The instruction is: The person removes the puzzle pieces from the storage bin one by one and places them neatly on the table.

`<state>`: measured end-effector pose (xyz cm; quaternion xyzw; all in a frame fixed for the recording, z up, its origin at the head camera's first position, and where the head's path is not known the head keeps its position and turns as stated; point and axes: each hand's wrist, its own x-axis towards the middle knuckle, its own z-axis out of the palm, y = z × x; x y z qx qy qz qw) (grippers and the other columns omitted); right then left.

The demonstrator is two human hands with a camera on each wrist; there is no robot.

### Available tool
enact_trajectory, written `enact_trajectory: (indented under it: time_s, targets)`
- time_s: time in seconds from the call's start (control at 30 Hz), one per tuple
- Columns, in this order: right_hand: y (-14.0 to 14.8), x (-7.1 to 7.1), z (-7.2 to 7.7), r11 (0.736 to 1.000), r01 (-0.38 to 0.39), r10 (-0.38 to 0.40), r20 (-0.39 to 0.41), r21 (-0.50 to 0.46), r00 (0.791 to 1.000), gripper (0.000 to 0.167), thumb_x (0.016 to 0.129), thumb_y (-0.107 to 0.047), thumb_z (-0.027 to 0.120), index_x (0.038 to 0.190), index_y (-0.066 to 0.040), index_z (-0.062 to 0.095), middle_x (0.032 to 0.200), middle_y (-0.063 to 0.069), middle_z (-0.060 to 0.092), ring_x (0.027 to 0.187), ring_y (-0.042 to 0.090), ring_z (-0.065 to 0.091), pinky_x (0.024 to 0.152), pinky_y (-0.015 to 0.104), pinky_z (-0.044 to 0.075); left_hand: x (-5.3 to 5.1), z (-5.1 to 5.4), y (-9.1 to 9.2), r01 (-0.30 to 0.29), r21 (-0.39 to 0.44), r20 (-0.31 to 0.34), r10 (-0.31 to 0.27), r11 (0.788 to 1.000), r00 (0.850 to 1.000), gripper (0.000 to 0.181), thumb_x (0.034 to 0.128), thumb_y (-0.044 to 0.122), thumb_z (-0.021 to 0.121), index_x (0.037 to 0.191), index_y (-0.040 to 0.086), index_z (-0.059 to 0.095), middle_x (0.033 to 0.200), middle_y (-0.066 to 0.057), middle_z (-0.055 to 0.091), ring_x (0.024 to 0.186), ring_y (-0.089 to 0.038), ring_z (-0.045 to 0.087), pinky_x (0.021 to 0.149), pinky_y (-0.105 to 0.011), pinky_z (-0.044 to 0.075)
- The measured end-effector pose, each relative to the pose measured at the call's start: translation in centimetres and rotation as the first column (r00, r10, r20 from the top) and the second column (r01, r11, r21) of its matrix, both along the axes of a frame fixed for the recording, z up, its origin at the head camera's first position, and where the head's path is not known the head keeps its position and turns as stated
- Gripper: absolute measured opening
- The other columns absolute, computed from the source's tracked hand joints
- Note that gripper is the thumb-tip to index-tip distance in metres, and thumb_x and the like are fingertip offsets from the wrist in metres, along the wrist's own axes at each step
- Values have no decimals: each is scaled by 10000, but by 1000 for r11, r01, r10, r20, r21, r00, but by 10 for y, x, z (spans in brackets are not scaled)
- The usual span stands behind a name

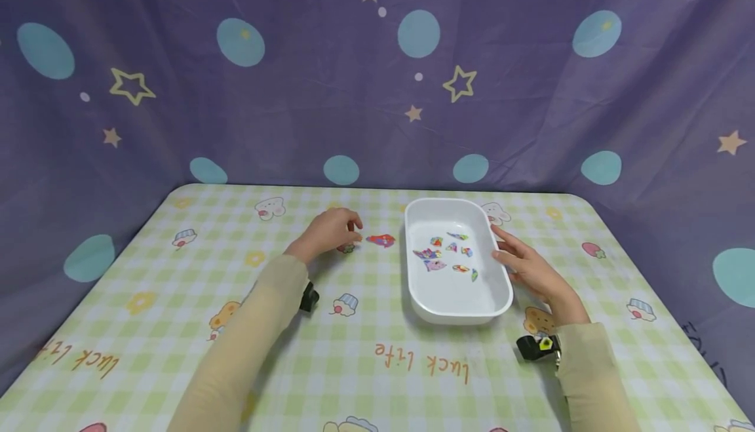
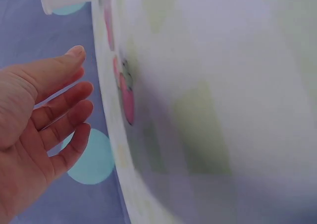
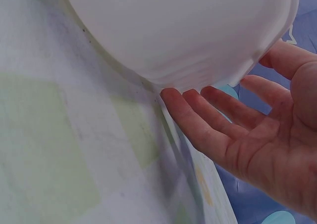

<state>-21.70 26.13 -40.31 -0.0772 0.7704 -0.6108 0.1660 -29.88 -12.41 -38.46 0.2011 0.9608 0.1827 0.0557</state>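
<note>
A white rectangular tub [image 1: 460,297] stands right of the table's middle, with several small colourful flat cut-out pieces [image 1: 429,254] lying on its floor. My right hand [image 1: 533,271] rests against the tub's right side, fingertips and thumb touching the outer wall; the right wrist view shows the fingers fairly straight along the tub's wall [image 3: 198,35]. To the left of the tub, a red and purple flat piece [image 1: 381,240] lies on the tablecloth. My left hand [image 1: 330,232] hovers just left of that piece, fingers loosely bent and holding nothing.
A green-and-white checked tablecloth [image 1: 377,392] with printed cupcakes, strawberries and lettering covers the table. Behind it hangs a purple curtain [image 1: 330,91] with stars and dots. Each wrist wears a black device [image 1: 537,348].
</note>
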Motion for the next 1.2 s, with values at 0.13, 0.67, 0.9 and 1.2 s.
enact_trajectory:
  time_s: [0.13, 0.67, 0.9, 1.2]
  targets:
    - [-1, 0, -1, 1000, -1, 1, 3, -4, 1000, 664, 937, -299, 484, 1471, -242, 93, 1479, 190, 190, 1201, 280, 410, 826, 348, 483, 3, 4, 6, 24, 2, -31, -24, 1000, 999, 246, 816, 260, 665, 1023, 126, 663, 857, 8, 622, 656, -122, 541, 681, -307, 449]
    - [-1, 3, -5, 1000, 1, -1, 0, -21, 1000, 661, 940, -291, 481, 1471, -241, 90, 1479, 195, 182, 1206, 294, 400, 833, 366, 479, 20, 20, 35, 131, 122, -130, -115, 984, 985, 232, 841, 247, 627, 1019, 105, 670, 917, 7, 614, 830, -151, 567, 739, -292, 453]
    - [-1, 4, -6, 1000, 1, -1, -6, -13, 1000, 660, 937, -305, 482, 1470, -244, 98, 1479, 194, 181, 1203, 279, 406, 833, 365, 478, 29, 27, 56, 177, 114, -156, -158, 978, 975, 206, 851, 241, 620, 1023, 135, 657, 964, 18, 597, 924, -155, 559, 789, -292, 455]
    - [-1, 4, -5, 1000, 7, -7, -2, -15, 1000, 656, 938, -293, 484, 1470, -242, 103, 1478, 192, 183, 1173, 222, 432, 831, 345, 480, 42, 30, 84, 257, 82, -159, -241, 963, 957, 226, 843, 209, 624, 1044, 113, 659, 993, -2, 606, 927, -157, 563, 819, -303, 447]
